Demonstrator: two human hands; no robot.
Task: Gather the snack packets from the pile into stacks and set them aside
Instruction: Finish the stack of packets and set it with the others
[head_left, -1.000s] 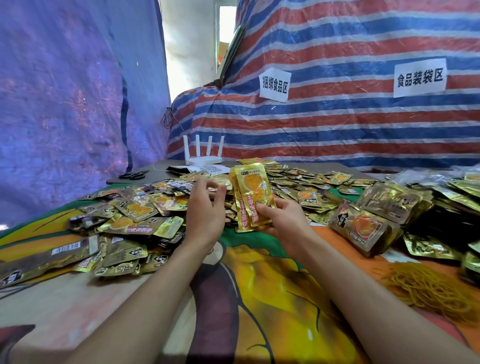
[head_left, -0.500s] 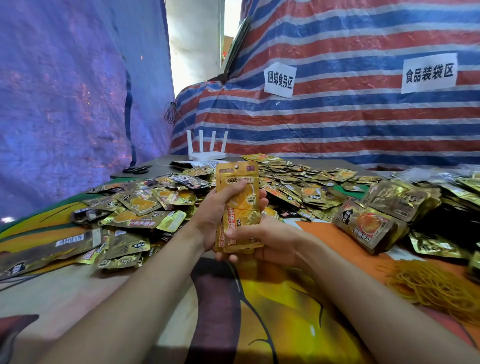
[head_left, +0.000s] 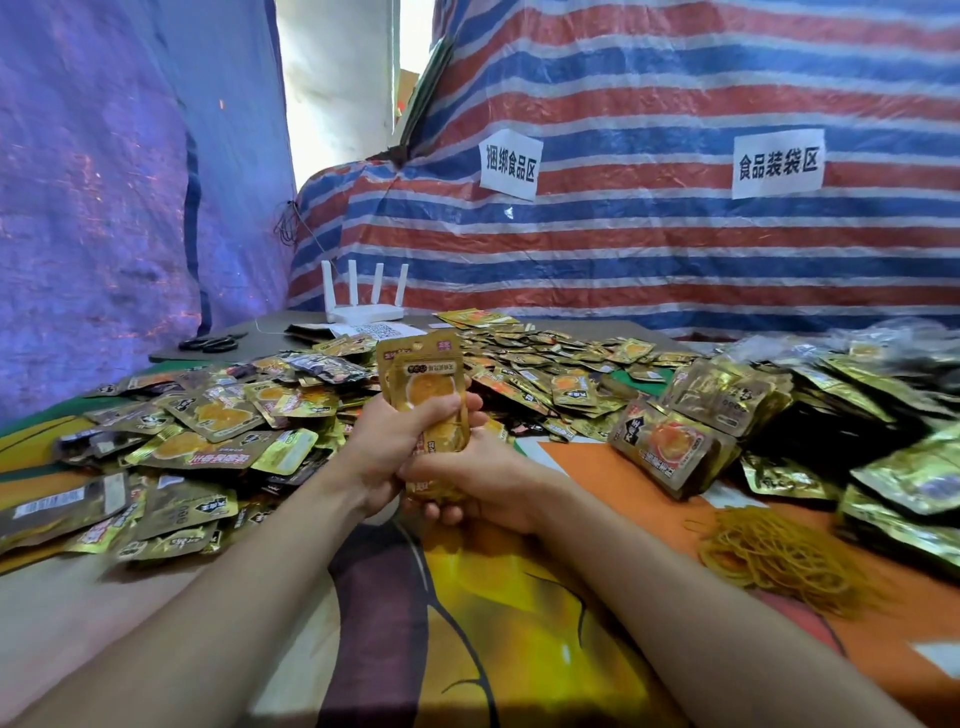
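A small stack of gold snack packets stands upright in front of me, held by both hands. My left hand wraps its fingers round the stack's middle from the left. My right hand cups its lower end from the right and below. A wide loose pile of packets covers the table to the left and behind. Finished stacks lie at the right.
A heap of yellow rubber bands lies at the right on the printed cloth. More stacked packets crowd the right edge. A white router and black scissors sit at the back. Striped tarpaulin walls close off the rear.
My left hand left the pile and joined the right on the held packets. Both hands drew the stack toward me and closed tighter round it.
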